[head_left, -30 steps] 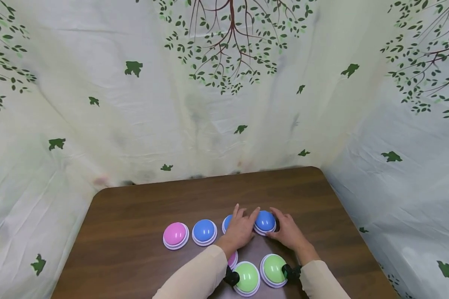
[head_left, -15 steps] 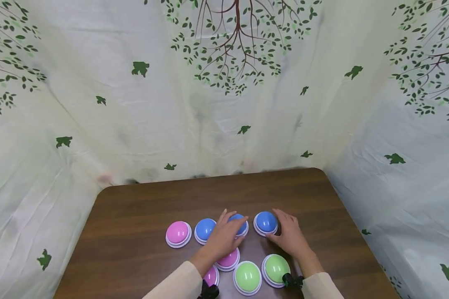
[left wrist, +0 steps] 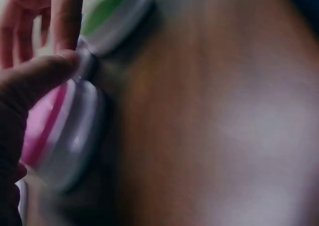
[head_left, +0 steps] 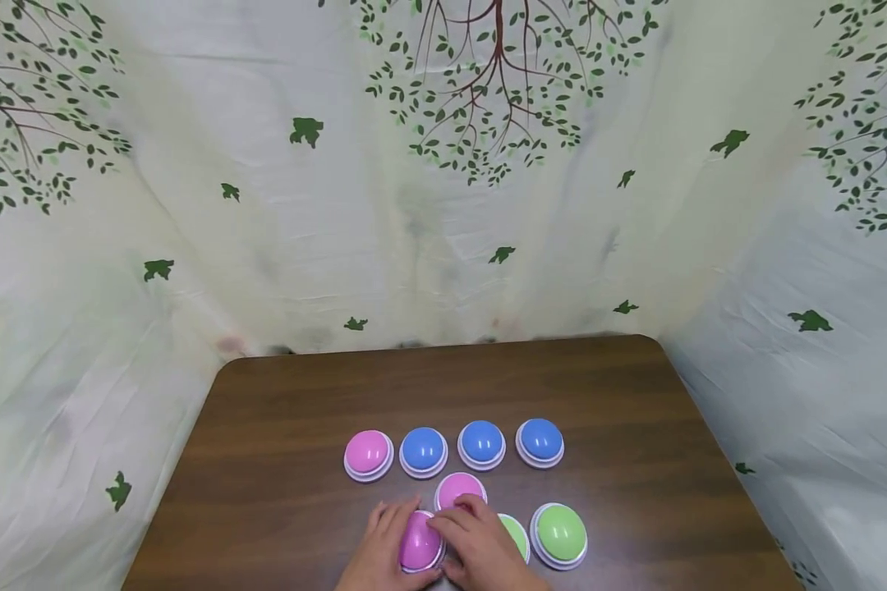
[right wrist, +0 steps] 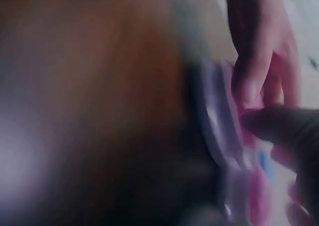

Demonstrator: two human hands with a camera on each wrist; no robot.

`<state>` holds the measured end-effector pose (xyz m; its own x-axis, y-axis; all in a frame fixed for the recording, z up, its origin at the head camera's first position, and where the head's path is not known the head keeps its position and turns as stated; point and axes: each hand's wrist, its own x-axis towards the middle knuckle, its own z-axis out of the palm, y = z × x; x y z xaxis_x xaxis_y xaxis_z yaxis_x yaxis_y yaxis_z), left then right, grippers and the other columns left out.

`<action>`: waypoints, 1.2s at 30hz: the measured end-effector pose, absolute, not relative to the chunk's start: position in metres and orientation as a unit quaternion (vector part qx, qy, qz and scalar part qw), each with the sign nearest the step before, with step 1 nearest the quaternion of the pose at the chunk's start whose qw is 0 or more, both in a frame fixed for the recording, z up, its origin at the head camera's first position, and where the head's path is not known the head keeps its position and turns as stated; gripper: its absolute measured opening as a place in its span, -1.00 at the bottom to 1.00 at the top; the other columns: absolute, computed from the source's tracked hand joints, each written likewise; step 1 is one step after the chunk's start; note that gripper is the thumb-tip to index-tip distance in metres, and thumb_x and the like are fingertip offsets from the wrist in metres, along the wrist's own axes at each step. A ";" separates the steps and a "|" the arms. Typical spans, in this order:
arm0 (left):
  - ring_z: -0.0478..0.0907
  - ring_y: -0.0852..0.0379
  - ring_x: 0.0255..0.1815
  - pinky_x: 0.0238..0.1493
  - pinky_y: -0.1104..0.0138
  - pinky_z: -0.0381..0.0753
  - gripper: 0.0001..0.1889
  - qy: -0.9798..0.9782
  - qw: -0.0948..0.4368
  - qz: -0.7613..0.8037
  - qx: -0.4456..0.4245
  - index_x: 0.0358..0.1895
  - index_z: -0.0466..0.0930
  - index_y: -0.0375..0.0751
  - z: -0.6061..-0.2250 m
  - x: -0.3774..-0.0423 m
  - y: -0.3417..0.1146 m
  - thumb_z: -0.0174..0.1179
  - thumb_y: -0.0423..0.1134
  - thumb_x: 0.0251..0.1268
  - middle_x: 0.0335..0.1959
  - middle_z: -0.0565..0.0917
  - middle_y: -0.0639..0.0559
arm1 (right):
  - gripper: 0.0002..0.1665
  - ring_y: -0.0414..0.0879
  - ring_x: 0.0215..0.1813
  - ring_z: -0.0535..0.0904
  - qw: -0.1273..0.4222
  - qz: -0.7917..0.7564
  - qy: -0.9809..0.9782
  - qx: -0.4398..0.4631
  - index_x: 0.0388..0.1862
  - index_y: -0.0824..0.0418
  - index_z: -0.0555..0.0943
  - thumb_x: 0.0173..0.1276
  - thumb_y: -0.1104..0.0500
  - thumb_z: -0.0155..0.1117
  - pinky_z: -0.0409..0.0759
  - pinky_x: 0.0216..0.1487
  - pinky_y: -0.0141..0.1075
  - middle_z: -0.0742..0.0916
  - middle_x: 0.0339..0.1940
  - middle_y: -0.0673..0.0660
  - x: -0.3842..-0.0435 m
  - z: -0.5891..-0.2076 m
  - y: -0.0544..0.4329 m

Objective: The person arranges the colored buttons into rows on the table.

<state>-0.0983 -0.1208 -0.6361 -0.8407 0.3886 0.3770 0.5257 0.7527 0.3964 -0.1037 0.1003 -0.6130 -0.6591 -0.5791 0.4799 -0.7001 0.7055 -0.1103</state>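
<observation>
My left hand point(head_left: 380, 548) cups the left and near side of a pink dome-topped push button point(head_left: 420, 542) in the front row, its thumb along the near edge. From the other side my right hand point(head_left: 480, 546) holds the same button, fingertips at the upper right of the dome and thumb low beside the white base. Another pink button point(head_left: 458, 487) sits right behind it. Just right of my right hand is a green button point(head_left: 515, 535), partly covered by that hand. In the left wrist view the thumb point(left wrist: 50, 71) lies over the pink button's edge; both wrist views are blurred.
Across the back stand a pink button point(head_left: 366, 453) and three blue ones, left point(head_left: 424, 449), middle point(head_left: 481, 442) and right point(head_left: 540, 439). A second green button point(head_left: 558, 533) is at the front right. The brown table point(head_left: 281, 410) meets a leaf-printed white cloth point(head_left: 414, 271) behind.
Both hands have left the back row of blue buttons and come down to the front pink button. The blue buttons are uncovered now. The head view has shifted slightly.
</observation>
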 end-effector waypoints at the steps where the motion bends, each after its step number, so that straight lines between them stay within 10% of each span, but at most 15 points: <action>1: 0.51 0.02 0.14 0.23 0.07 0.38 0.04 -0.927 0.144 -0.246 -0.243 0.35 0.49 -0.19 -0.641 -0.096 -0.122 0.60 0.29 -0.27 0.13 0.66 0.08 | -0.13 0.01 0.18 0.57 0.211 0.128 -0.900 0.359 0.18 -0.05 0.64 -0.21 -0.16 0.71 0.59 0.19 -0.13 0.76 0.04 -0.11 -0.102 -0.616 0.094; 13: 0.48 0.02 0.00 -0.04 0.17 0.60 0.12 -0.919 0.156 -0.314 -0.179 0.36 0.48 -0.23 -0.654 -0.083 -0.131 0.73 0.01 -0.54 0.08 0.74 -0.03 | 0.01 0.20 0.33 0.52 0.152 0.100 -0.914 0.362 0.33 -0.09 0.54 -0.17 -0.28 0.66 0.42 0.34 0.24 0.76 0.06 -0.14 -0.107 -0.616 0.071; 26: 0.47 0.05 0.00 -0.05 0.18 0.54 0.17 -0.931 0.129 -0.325 -0.104 0.49 0.33 -0.24 -0.630 -0.109 -0.194 0.74 -0.16 -0.41 0.18 0.71 -0.11 | -0.12 -0.11 0.10 0.57 0.129 0.100 -0.915 0.370 0.37 -0.02 0.52 0.07 -0.21 0.58 0.50 0.16 -0.30 0.73 0.21 -0.11 -0.146 -0.607 -0.003; 36: 0.46 0.05 -0.01 -0.02 0.19 0.56 0.18 -0.938 0.098 -0.324 -0.080 0.49 0.33 -0.23 -0.632 -0.104 -0.200 0.74 -0.11 -0.41 0.16 0.71 -0.12 | -0.12 -0.21 0.17 0.65 0.117 0.128 -0.907 0.384 0.36 0.08 0.52 0.07 -0.14 0.60 0.49 0.19 -0.28 0.75 0.21 -0.07 -0.142 -0.611 -0.009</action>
<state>-0.1039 -0.2001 -0.6320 -0.9678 0.0873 0.2361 0.2143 0.7777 0.5910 -0.1422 -0.0090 -0.6107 -0.6782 -0.6656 0.3115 -0.7259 0.6729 -0.1425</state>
